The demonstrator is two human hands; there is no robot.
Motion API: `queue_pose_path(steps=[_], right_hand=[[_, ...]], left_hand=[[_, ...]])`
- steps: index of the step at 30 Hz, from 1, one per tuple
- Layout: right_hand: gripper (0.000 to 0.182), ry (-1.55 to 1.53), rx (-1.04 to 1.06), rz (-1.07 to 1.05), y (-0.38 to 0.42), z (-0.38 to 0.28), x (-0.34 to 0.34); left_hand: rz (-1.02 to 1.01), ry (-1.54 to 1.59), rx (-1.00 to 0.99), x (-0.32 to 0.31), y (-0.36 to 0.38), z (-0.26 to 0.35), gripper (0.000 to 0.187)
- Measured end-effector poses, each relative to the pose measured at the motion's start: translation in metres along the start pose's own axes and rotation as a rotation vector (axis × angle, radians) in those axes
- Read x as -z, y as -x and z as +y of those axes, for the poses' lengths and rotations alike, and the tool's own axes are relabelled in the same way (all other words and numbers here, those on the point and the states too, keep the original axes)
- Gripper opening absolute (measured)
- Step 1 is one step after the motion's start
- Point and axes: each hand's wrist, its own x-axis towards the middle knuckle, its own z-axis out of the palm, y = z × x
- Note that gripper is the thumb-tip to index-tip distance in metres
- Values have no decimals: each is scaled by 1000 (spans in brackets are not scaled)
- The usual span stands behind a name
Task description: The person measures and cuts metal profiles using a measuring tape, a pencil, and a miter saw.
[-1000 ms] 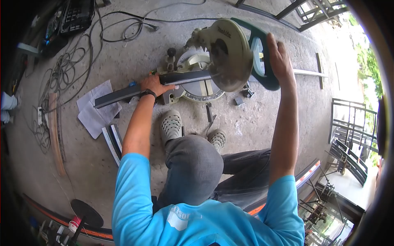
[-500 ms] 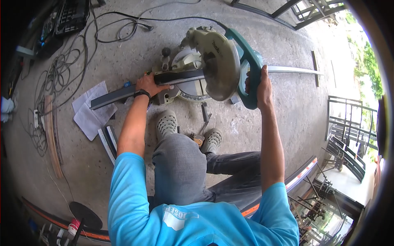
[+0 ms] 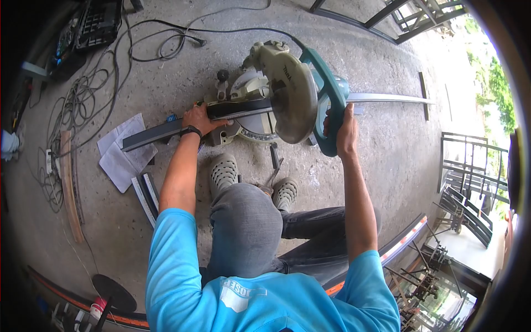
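A miter saw (image 3: 290,99) with a green handle and a pale blade guard stands on the concrete floor. My right hand (image 3: 346,133) is wrapped round the saw's green handle, at its lower end. A long metal bar (image 3: 155,134) lies across the saw's base and passes under the blade guard. My left hand (image 3: 200,119) presses on this bar and the saw's fence, left of the blade, thumb stretched to the right and the other fingers partly hidden. Beyond the saw the pale right part of the bar (image 3: 390,98) extends over the floor.
Papers (image 3: 124,157) lie under the bar's left end, with short metal pieces (image 3: 145,196) nearby. Coiled cables (image 3: 83,99) and a wooden strip (image 3: 71,188) are at the left. A black toolbox (image 3: 97,25) is upper left. Metal frames (image 3: 475,166) stand at the right.
The saw's handle and head have moved slightly down and to the left, my right hand with them. My left hand has stayed on the bar.
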Motion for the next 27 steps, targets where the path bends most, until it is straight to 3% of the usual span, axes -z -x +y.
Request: queue_pose_path(steps=[6,12,27], right_hand=[[76,-9,-6,-16,0,3,1],[84,-29,15,-15,-2,7,1],[83,5,7,12,2,2,-2]], left_hand=[[14,22,-24,-2,-1,-2,108],[-5,23,-5,-2,-1,-1,107],[-31,27,15,-1,-2,-1,113]])
